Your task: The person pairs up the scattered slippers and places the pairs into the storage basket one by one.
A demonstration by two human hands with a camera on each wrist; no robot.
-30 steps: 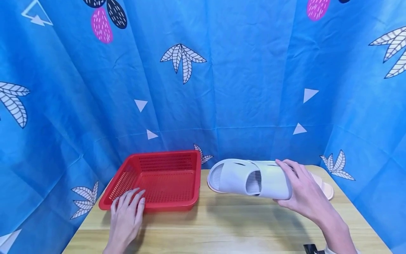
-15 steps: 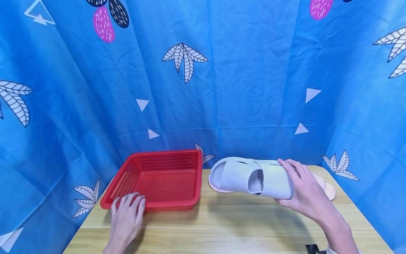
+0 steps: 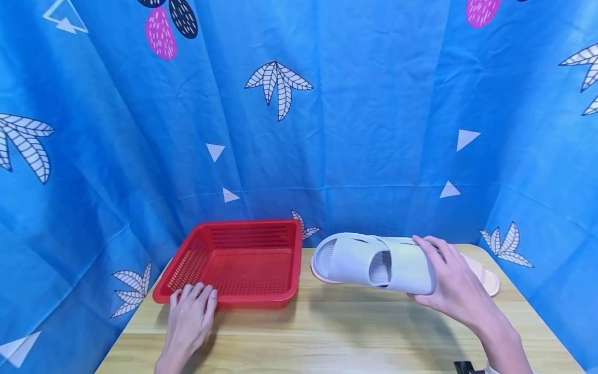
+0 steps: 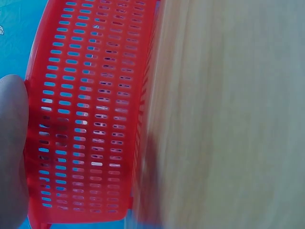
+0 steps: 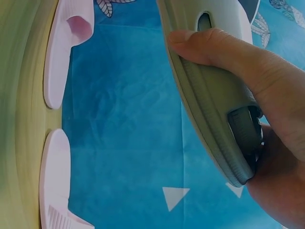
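The right wrist view's edges cut off the pink slippers and right hand

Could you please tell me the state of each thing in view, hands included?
Red basket: mouth facing up.
White slippers: held above the table.
Pink slippers: strap-up on the table.
Left hand: resting on the red basket's rim.
Right hand: gripping the white slippers.
Curtain: hanging, creased.

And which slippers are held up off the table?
The white slippers, gripped by the right hand; the pink slippers lie on the table.
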